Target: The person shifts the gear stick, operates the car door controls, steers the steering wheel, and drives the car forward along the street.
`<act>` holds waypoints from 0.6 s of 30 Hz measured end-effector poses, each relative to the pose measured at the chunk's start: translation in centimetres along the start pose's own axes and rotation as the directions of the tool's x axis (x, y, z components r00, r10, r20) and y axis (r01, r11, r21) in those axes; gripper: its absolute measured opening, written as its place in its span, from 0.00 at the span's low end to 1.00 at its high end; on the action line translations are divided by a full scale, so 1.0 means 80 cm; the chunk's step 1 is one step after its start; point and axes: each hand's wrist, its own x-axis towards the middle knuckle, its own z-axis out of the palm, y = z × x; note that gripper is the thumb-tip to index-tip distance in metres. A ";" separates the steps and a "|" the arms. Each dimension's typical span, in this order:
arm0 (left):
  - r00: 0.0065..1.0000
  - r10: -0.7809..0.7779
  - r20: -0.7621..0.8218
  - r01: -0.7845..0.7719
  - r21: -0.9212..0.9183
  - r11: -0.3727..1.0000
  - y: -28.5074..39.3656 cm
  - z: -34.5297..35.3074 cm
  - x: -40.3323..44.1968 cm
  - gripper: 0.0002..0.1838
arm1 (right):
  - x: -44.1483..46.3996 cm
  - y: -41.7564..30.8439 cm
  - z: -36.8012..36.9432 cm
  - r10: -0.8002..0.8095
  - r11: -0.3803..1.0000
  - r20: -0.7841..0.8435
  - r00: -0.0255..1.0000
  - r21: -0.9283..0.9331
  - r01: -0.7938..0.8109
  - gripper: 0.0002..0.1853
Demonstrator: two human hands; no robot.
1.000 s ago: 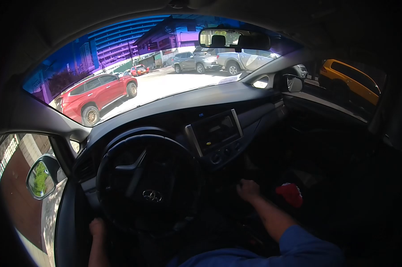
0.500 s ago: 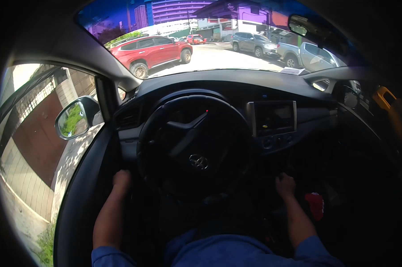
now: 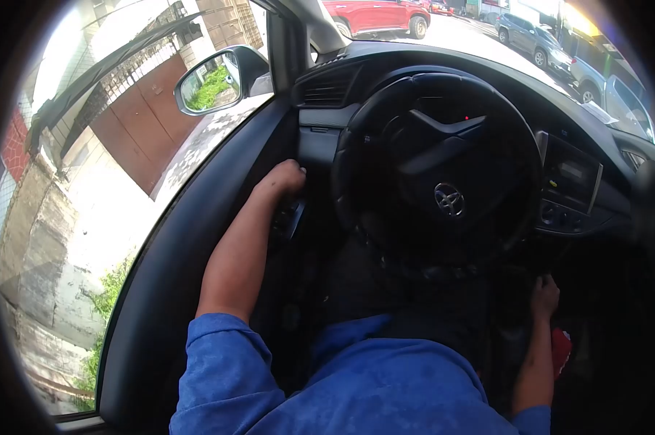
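Note:
My left hand (image 3: 288,177) is closed at the front of the driver's door, near the dark door panel (image 3: 233,174); what it grips is hidden. Above and to its right is the black steering wheel (image 3: 348,156) with a silver emblem (image 3: 449,200). On the wheel's other side, low beside the centre console, my right hand (image 3: 546,296) is closed on something too dark to make out. A red item (image 3: 560,351) lies just beyond my right forearm.
A side mirror (image 3: 210,85) shows outside the door window. The dashboard holds an air vent (image 3: 331,88) and a screen (image 3: 570,172). Through the windshield are a red car (image 3: 378,16), a grey car (image 3: 534,40) and a silver pickup (image 3: 596,76).
The view has swung down and to the left, so the door and my left arm show more fully. Both hands remain low on either side of the wheel.

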 end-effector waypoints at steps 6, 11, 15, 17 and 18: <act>0.999 -0.041 -0.009 0.042 0.137 0.990 0.005 0.014 -0.018 0.16 | 0.004 0.004 0.003 0.039 0.998 0.036 0.999 0.040 -0.040 0.14; 0.999 0.030 -0.038 -0.017 0.302 0.953 0.015 0.026 -0.040 0.12 | -0.003 -0.014 -0.014 0.071 0.996 0.031 0.997 0.061 -0.073 0.14; 0.994 0.077 -0.073 -0.042 0.402 0.915 0.008 0.042 -0.033 0.11 | -0.008 -0.021 -0.023 0.075 0.996 0.011 0.997 0.057 -0.075 0.13; 0.992 0.100 -0.073 -0.060 0.427 0.902 0.003 0.048 -0.028 0.11 | -0.008 -0.024 -0.027 0.073 0.994 0.022 0.997 0.077 -0.075 0.12; 0.992 0.105 -0.065 -0.067 0.433 0.899 0.004 0.048 -0.028 0.11 | -0.008 -0.024 -0.027 0.077 0.994 0.021 0.997 0.080 -0.078 0.13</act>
